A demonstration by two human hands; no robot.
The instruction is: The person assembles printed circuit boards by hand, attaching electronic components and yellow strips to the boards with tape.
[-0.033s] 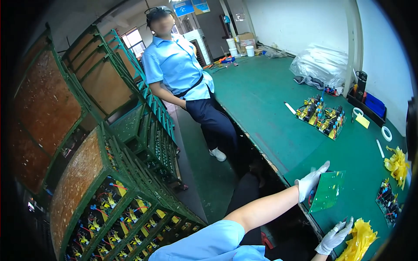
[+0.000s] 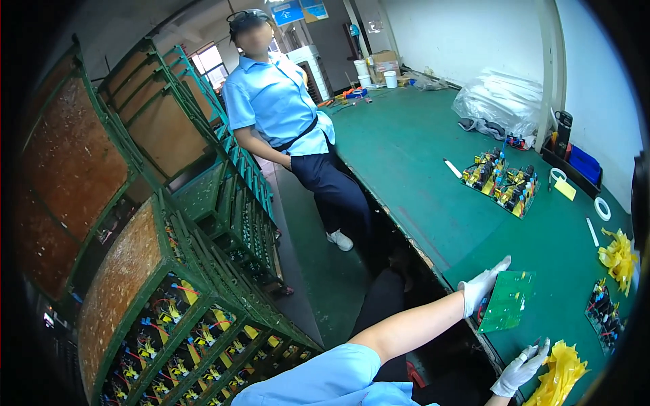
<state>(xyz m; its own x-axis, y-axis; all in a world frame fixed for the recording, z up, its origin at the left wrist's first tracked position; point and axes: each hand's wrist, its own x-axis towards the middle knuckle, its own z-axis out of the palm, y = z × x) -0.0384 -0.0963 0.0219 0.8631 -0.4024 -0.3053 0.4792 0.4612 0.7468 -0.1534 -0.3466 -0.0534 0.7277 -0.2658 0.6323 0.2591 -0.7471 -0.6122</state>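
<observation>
Two gloved hands: left hand (image 2: 482,287) grips green circuit board (image 2: 506,302) at bench (image 2: 420,162) near edge, stiff, fragile, hold edges; right hand (image 2: 520,369) pinches yellow film (image 2: 559,379).

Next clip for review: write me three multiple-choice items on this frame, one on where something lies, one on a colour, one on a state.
1. Where does the green circuit board lie?
A. On the near edge of the green table
B. On the floor
C. In a rack

2. What colour is the crumpled wrapping by the right hand?
A. Blue
B. Yellow
C. White

3. How does the left hand meet the board?
A. It hangs well clear of it
B. It presses a fist on top
C. It holds the board's left edge, fingers spread

Answers: 1 A, the board rests on the table surface close to its front edge. 2 B, the sheet beside the gloved fingers is bright yellow. 3 C, the white glove lies along the board's left side with fingers extended.
</observation>
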